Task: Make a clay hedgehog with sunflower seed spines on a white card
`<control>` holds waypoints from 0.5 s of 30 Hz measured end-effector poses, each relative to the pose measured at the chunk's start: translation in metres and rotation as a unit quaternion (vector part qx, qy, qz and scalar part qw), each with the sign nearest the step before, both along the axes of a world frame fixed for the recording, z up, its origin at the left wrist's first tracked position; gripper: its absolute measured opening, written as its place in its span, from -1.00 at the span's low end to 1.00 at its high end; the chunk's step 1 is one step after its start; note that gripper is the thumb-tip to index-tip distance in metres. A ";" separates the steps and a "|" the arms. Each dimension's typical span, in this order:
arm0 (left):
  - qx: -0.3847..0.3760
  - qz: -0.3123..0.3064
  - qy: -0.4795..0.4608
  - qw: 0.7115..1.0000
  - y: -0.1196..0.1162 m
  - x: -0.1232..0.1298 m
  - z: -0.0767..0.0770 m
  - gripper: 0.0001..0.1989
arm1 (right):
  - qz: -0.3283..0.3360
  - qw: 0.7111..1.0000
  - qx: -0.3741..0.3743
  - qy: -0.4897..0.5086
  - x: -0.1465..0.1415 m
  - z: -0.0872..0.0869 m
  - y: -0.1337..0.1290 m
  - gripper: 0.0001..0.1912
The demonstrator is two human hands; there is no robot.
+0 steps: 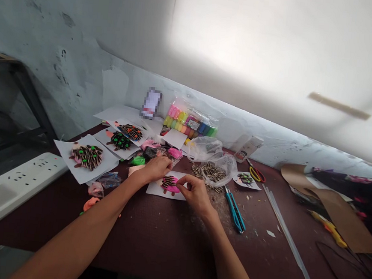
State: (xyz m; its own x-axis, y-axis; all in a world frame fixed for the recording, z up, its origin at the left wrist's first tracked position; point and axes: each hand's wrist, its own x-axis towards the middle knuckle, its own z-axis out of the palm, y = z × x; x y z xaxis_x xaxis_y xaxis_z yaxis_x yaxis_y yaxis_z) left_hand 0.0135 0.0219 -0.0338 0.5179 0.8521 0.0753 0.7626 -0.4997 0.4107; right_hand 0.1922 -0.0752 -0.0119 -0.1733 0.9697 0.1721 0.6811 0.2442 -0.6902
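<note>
A pink clay hedgehog shape [174, 189] with striped seeds stuck in its upper left part lies on a white card [154, 189]. My right hand [196, 194] is at the shape's right side, thumb and forefinger pinched together; what they hold is too small to make out. At the card's upper left, my left hand [158, 169] has its fingers curled together, and anything in them is hidden. Beyond my right hand, a pile of striped seeds [214, 172] spills from a clear plastic bag [206, 149].
Finished seed hedgehogs [88, 156] on cards are at left, by a white power strip [24, 180]. Clay packs [190, 122] lean at the wall. To the right are a blue cutter [234, 210], scissors [256, 174], clear sticks [286, 233] and a yellow glue gun [330, 228].
</note>
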 end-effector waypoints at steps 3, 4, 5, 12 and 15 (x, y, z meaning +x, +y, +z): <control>-0.002 -0.001 -0.001 1.000 0.000 0.000 0.000 -0.82 | 0.006 0.999 0.031 -0.040 -0.004 -0.002 -0.003 -0.90; -0.003 -0.003 -0.002 1.000 0.000 0.000 0.000 -0.81 | 0.005 0.998 0.032 -0.051 -0.005 -0.003 -0.004 -0.91; -0.003 -0.005 -0.002 1.000 0.000 0.000 0.000 -0.80 | 0.001 0.998 0.029 -0.061 -0.006 -0.004 -0.005 -0.91; -0.003 -0.003 -0.005 1.000 -0.001 -0.001 0.001 -0.82 | -0.018 0.996 0.023 -0.088 -0.012 -0.006 -0.007 -0.88; 0.001 0.001 -0.005 1.000 -0.002 -0.001 0.001 -0.83 | -0.010 0.996 0.027 -0.080 -0.012 -0.007 -0.007 -0.88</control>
State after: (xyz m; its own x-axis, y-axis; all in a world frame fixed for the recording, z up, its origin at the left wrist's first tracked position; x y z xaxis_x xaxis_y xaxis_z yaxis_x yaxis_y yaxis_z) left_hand 0.0124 0.0204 -0.0332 0.5159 0.8528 0.0817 0.7590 -0.4992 0.4179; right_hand 0.1803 -0.0820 -0.0186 -0.1839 0.9632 0.1959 0.7863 0.2637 -0.5588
